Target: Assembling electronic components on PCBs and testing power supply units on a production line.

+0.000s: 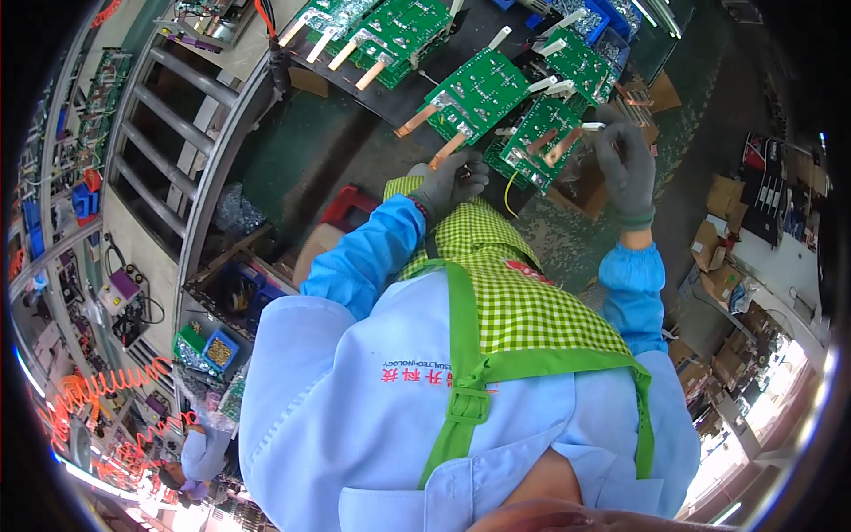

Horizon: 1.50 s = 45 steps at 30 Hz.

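Observation:
My left hand (454, 183), in a grey glove, has its fingers curled beside the lower copper strip (450, 147) of a green circuit board (481, 93). Whether anything sits inside those fingers is hidden. To the right, my right hand (628, 170), gloved too, is closed with its fingertips at a small white plug (593, 127). That plug is at the right side of another green circuit board (542, 133), which carries brown copper strips (562, 148). A thin yellow wire (510, 197) hangs from this board's near edge.
More green boards (403, 35) with copper strips lie on the dark table (372, 96). Blue bins (612, 27) of small metal parts stand at the far right. A curved metal rack (191, 133) is at left, a red stool (347, 206) lower, and cardboard boxes (714, 244) at right.

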Tool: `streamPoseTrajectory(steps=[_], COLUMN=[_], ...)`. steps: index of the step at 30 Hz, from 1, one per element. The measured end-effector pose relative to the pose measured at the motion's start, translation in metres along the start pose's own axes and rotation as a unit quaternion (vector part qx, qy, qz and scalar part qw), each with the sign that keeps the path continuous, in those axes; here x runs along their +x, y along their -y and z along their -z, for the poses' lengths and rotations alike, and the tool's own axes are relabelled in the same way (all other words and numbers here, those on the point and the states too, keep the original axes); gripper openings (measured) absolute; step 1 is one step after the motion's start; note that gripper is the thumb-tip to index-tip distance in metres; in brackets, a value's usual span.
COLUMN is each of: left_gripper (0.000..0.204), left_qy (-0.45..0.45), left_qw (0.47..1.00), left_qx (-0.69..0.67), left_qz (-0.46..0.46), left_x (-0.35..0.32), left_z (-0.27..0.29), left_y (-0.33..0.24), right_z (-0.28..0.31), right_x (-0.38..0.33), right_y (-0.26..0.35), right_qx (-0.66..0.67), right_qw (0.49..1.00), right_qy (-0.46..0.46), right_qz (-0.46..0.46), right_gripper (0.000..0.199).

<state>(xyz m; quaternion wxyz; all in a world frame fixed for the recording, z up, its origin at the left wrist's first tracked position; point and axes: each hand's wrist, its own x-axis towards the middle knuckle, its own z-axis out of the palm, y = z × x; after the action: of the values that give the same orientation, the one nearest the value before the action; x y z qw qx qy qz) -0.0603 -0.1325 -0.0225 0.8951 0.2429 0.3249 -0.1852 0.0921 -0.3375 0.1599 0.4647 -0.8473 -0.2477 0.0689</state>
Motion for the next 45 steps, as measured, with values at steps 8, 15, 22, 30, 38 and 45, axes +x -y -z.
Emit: streamPoseTrajectory(steps=[8,15,22,30,38,45], left_gripper=[0.037,0.024,0.013,0.009,0.042,0.035], left_qy=[-0.049,-0.031,-0.019,0.022,0.065,0.115], left_qw=[0.997,0.999,0.987,0.988,0.986,0.981], left_qx=[0.056,0.033,-0.127,-0.13,-0.151,0.156], left_qz=[-0.025,0.01,0.095,0.078,0.041,-0.007], left_x=[0.006,0.029,0.056,0.071,0.052,0.04], left_z=[-0.025,-0.034,-0.034,-0.026,-0.017,-0.026], left_y=[0.013,0.017,0.034,0.042,0.043,0.018], right_z=[-0.043,-0.051,-0.074,-0.1,-0.113,-0.126], right_x=[-0.103,-0.116,-0.113,-0.104,-0.1,-0.092], right_y=[0.031,0.003,-0.029,-0.046,-0.044,-0.057], right_qx=[0.209,0.225,0.284,0.317,0.335,0.329], right_qw=[0.912,0.888,0.832,0.818,0.81,0.796], right_qy=[0.284,0.339,0.207,0.171,0.154,0.115], right_qz=[-0.211,-0.214,-0.429,-0.449,-0.456,-0.495], right_gripper=[0.025,0.038,0.034,0.03,0.025,0.025])
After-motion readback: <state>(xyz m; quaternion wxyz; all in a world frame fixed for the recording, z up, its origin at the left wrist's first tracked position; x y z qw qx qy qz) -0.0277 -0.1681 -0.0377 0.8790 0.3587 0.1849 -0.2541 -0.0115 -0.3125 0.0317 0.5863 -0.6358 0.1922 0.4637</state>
